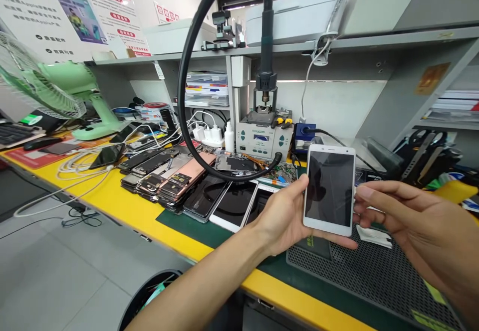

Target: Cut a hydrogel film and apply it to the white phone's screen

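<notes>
A white smartphone [329, 189] with a dark, switched-off screen stands upright above the bench. My left hand [286, 219] grips it from behind and below, fingers wrapped under its lower edge. My right hand [404, 216] is just to the phone's right, its fingers loosely curled and their tips touching or almost touching the phone's right edge. Nothing is held in the right hand that I can make out. Below both hands lies a black perforated work mat [374, 276].
Stacks of phones and phone backs [175, 181] cover the yellow bench [123, 204] on the left, with white cables and a green fan [71, 91]. A hot-air station [264, 139] with a looping black hose stands behind. A bin [149, 296] sits below; tools lie at far right.
</notes>
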{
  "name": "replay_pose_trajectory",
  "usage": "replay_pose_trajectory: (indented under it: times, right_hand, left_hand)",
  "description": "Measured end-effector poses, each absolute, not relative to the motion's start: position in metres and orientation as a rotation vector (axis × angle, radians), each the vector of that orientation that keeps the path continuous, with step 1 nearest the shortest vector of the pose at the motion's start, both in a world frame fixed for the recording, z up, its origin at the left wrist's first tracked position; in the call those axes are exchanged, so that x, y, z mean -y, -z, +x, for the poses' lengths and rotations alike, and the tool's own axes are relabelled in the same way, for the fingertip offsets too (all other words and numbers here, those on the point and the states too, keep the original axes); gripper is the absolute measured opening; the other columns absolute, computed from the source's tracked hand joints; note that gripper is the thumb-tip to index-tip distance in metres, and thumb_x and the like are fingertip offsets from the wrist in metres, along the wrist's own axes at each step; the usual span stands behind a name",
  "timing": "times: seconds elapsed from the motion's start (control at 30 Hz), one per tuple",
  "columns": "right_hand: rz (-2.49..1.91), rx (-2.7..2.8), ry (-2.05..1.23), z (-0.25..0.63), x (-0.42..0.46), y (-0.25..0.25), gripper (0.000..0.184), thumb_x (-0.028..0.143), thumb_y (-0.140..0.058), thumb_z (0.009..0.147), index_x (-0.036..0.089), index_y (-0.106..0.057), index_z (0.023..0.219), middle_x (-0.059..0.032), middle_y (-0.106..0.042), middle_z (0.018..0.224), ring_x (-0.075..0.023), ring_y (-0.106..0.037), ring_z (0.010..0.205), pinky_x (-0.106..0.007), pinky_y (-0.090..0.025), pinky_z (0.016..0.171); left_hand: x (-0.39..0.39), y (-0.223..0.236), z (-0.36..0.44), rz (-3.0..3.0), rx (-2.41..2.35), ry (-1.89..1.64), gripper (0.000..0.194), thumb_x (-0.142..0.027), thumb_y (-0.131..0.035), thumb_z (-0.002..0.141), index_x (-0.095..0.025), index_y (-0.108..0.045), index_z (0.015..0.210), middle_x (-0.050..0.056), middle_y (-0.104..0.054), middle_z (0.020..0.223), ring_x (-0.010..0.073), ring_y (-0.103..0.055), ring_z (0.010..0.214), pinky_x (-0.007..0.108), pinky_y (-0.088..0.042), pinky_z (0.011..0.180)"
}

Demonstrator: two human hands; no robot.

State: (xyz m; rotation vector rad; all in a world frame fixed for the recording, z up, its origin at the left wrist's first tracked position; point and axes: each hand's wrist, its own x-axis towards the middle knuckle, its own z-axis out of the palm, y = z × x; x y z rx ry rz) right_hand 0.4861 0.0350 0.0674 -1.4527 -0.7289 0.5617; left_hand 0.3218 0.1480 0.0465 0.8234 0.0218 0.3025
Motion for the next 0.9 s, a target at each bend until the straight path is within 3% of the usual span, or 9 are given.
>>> replay_pose_trajectory:
  times: [0.17, 0.33, 0.53, 0.9]
  right_hand:
    - [-1.423, 0.723, -0.59, 0.485, -0.034, -0.07, 0.042, 0.049, -0.098, 0.056, 0.019, -0.081, 0.078, -0.0072, -0.072, 0.068, -0.0189, -0.064, 0.057, -0.028, -0.055, 0.054]
    - [-1.385, 0.807, -0.601, 0.482, -0.035, -0.072, 0.039, 0.049, -0.094, 0.067, 0.017, -0.079, 0.082, -0.005, -0.071, 0.067, -0.0159, -0.063, 0.056, -0.027, -0.052, 0.055]
    - [-1.353, 0.859, -0.654, 0.48, -0.031, -0.075, 0.032, 0.046, -0.089, 0.078, 0.016, -0.077, 0.082, -0.0041, -0.071, 0.063, -0.0145, -0.061, 0.054, -0.027, -0.051, 0.054]
    - [-1.332, 0.862, -0.674, 0.479, -0.033, -0.076, 0.03, 0.043, -0.088, 0.079, 0.016, -0.076, 0.08, -0.0034, -0.071, 0.063, -0.0132, -0.061, 0.054, -0.025, -0.051, 0.054]
  left_hand:
    - [-0.147, -0.047, 0.321, 0.798, -0.026, -0.305, 0.065, -0.054, -0.028, 0.107, -0.009, -0.064, 0.138, 0.028, -0.064, 0.136, 0.0412, -0.065, 0.118, 0.061, -0.054, 0.091]
    - [-0.143, -0.053, 0.32, 0.791, -0.109, -0.337, 0.063, -0.051, -0.029, 0.108, -0.007, -0.066, 0.136, 0.025, -0.07, 0.127, 0.036, -0.07, 0.11, 0.05, -0.06, 0.084]
    - [-0.139, -0.058, 0.319, 0.813, -0.087, -0.372, 0.053, -0.043, -0.035, 0.109, -0.01, -0.071, 0.129, 0.022, -0.075, 0.118, 0.0341, -0.071, 0.111, 0.047, -0.062, 0.084]
    - [-0.137, -0.06, 0.317, 0.793, -0.106, -0.385, 0.05, -0.039, -0.035, 0.109, -0.01, -0.073, 0.126, 0.02, -0.076, 0.118, 0.033, -0.071, 0.108, 0.048, -0.063, 0.083]
